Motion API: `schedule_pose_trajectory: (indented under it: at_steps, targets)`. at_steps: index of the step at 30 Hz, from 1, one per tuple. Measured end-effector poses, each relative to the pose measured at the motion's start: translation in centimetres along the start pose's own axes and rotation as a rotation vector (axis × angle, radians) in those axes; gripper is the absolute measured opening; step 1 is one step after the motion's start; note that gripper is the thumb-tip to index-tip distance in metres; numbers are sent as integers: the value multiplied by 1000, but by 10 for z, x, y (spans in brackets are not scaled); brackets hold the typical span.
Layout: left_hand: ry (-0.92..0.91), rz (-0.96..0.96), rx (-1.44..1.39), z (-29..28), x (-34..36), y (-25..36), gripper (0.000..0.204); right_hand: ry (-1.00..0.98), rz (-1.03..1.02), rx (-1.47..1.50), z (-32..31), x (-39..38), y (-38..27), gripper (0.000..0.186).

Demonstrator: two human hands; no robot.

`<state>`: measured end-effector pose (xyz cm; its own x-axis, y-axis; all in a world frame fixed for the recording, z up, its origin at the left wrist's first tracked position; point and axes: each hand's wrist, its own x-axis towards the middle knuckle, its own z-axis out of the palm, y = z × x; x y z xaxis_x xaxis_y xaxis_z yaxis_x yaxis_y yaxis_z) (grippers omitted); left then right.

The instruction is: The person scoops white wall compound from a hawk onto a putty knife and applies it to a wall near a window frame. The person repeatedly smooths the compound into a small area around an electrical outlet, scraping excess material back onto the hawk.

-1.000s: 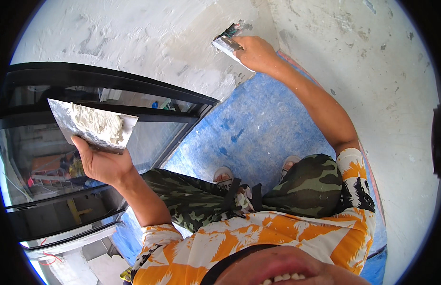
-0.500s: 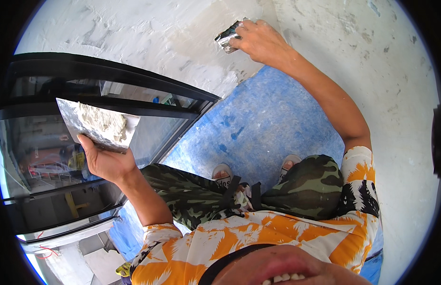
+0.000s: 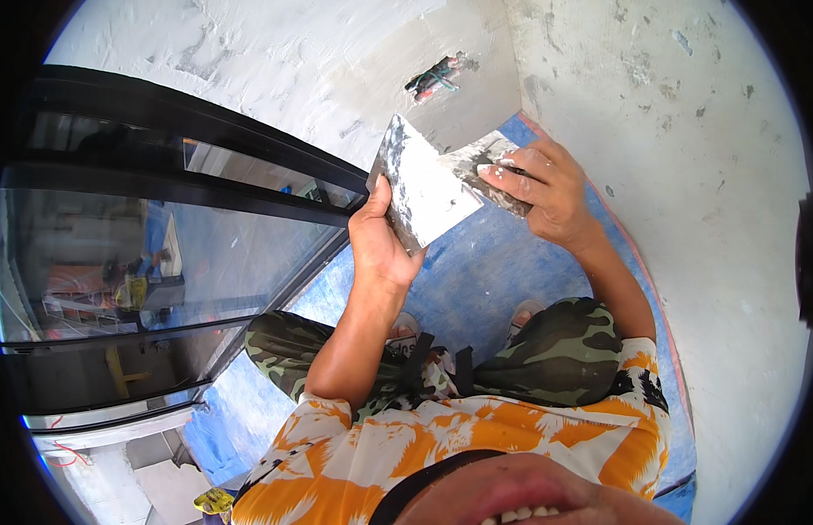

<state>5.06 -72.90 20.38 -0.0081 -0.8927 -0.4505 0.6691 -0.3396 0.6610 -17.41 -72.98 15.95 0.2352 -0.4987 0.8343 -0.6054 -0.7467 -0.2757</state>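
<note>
My left hand (image 3: pixel 378 236) grips a squarish metal putty plate (image 3: pixel 396 166), thumb along its near-left edge; bright white putty covers much of its face. In my right hand (image 3: pixel 551 194) is a wide, flat putty scraper (image 3: pixel 476 157), grey and smeared, with fingers bent over its face. The scraper's left edge meets or overlaps the plate's right side; whether they touch I cannot tell. Just beyond the two tools, an opening in the wall (image 3: pixel 437 79) shows coloured wires inside. How thick the putty lies is hard to make out in the glare.
A patchily plastered wall (image 3: pixel 275 52) rises ahead and meets another wall (image 3: pixel 678 157) on my right. Black-framed glass panels (image 3: pixel 275 254) stand close on the left. Blue sheeting (image 3: pixel 476 262) covers the floor around my knees and sandalled feet.
My right hand has drawn the scraper back from the wall opening, baring the wires. My left hand has brought the plate rightward and up to meet it. The plate's putty mound no longer shows clearly.
</note>
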Motion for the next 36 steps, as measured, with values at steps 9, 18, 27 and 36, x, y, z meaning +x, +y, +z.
schedule_pose_trajectory:
  at_steps: [9, 18, 27, 36]
  targets:
    - [-90, 500, -103, 10, -6, 37, 43, 237, 1033, 769, 57, -66, -11, 26]
    - [-270, 675, 72, -50, -35, 150, 41, 249, 1303, 1032, 148, -67, 1, 27]
    - [-279, 965, 151, -110, -47, 209, 44, 190, 1382, 520, 199, -1, 31, 38]
    - [-413, 785, 72, -136, -52, 214, 39, 402, 1396, 39, 272, 78, -49, 54]
